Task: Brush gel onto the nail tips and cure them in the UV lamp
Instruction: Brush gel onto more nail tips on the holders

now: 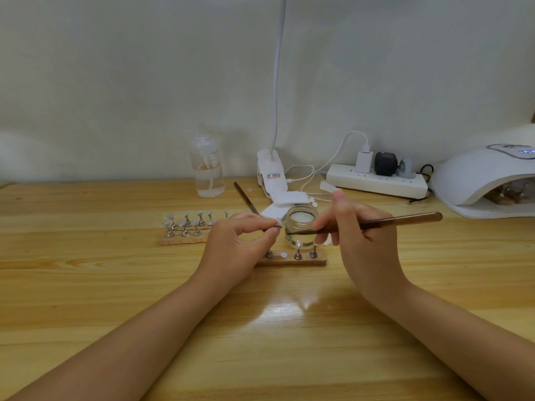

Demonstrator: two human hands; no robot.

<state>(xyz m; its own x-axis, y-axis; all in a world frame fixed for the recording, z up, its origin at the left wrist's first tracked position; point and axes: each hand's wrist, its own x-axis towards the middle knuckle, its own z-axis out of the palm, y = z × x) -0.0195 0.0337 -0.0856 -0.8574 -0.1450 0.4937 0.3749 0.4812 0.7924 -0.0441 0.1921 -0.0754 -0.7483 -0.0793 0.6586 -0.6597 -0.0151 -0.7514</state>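
Note:
My left hand (240, 241) pinches a small clear nail tip on its stand (278, 224) between thumb and forefinger, just left of the open glass gel jar (301, 224). My right hand (362, 235) holds a brown brush (402, 220), its dark bristle end pointing left across the front of the jar toward the tip. Below the hands lies a wooden holder strip (289, 260) with three metal stands and one bare white dot. A second strip (185, 240) with several tipped stands sits to the left. The white UV lamp (486, 180) stands at the far right.
A clear pump bottle (207, 169), a clip-on desk lamp (270, 175) with white pads (285, 202) by it, and a power strip (376, 182) with plugs and cables line the back of the wooden table (260, 328). A dark thin tool (246, 198) lies behind the jar.

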